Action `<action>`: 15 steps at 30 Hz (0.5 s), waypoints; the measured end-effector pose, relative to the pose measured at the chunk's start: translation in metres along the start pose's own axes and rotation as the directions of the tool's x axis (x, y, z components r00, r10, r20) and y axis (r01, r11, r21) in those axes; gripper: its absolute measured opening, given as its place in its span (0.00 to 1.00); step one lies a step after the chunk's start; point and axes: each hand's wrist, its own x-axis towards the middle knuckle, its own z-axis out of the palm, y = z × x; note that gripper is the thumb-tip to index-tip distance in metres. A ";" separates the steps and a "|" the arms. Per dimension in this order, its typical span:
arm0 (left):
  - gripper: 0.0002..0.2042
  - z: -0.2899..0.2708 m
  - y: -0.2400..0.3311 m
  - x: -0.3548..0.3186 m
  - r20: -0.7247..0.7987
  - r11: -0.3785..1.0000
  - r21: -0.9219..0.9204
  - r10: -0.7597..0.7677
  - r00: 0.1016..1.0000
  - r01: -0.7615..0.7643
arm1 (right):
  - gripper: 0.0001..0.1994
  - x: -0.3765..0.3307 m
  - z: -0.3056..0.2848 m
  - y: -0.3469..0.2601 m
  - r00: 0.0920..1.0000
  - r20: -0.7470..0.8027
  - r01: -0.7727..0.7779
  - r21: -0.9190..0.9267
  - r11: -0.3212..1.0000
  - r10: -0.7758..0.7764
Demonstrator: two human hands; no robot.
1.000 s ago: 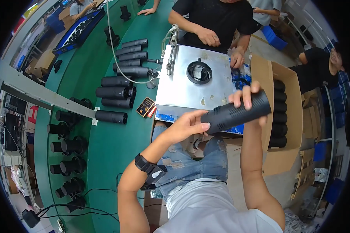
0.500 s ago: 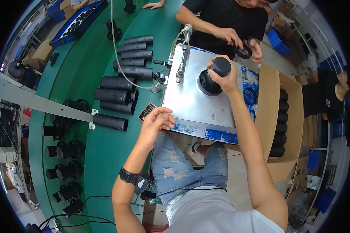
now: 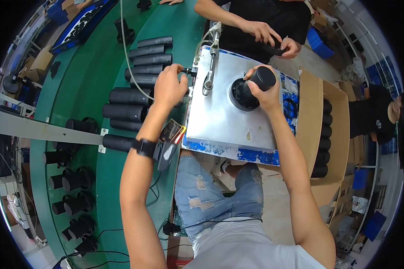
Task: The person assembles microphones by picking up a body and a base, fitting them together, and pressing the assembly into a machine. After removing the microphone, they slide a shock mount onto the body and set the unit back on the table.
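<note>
A black cylinder (image 3: 265,77), tilted, is gripped by my right hand (image 3: 267,95), fingers and thumb wrapped round its upper part. Its lower end meets a round black socket (image 3: 243,95) set in a shiny metal plate (image 3: 226,130); I cannot tell how deep it sits. At the plate's left edge, my left hand (image 3: 169,87) has its curled fingers over the end of a small black lever (image 3: 189,71), with the thumb lower. Beside this lever, a metal air cylinder (image 3: 212,60) with clear tubing stands over the plate.
Several black ribbed cylinders (image 3: 128,96) lie on the green bench (image 3: 116,179) at left, with flanged black parts (image 3: 78,179) beyond a rail (image 3: 45,130). A cardboard box (image 3: 309,116) of black cylinders stands at right. Opposite, a person's hands (image 3: 274,42) hold a black ring.
My left hand has moved up and left from the plate's near corner to the black lever. My right hand still grips the cylinder, which leans slightly more to the right.
</note>
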 end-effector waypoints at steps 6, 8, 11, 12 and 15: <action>0.14 0.018 -0.015 0.016 0.069 0.992 0.065 -0.109 0.992 0.105 | 0.18 -0.014 0.031 -0.007 0.956 -0.286 -0.009 -0.238 0.971 -0.061; 0.15 0.021 -0.027 0.023 0.055 0.986 0.125 -0.119 0.991 0.112 | 0.18 -0.001 0.010 -0.003 0.995 -0.091 -0.033 -0.053 0.998 0.028; 0.15 0.027 -0.038 0.030 0.059 0.988 0.121 -0.104 0.993 0.097 | 0.19 0.003 -0.005 0.000 0.978 0.178 -0.135 0.118 0.984 0.113; 0.16 0.029 -0.041 0.035 0.070 0.986 0.124 -0.121 0.990 0.112 | 0.18 0.002 -0.001 0.003 0.990 0.115 -0.088 0.077 0.993 0.079; 0.18 0.032 -0.049 0.044 0.073 0.971 0.207 -0.137 0.988 0.120 | 0.18 -0.001 0.006 0.004 0.999 0.023 -0.046 0.002 0.999 0.046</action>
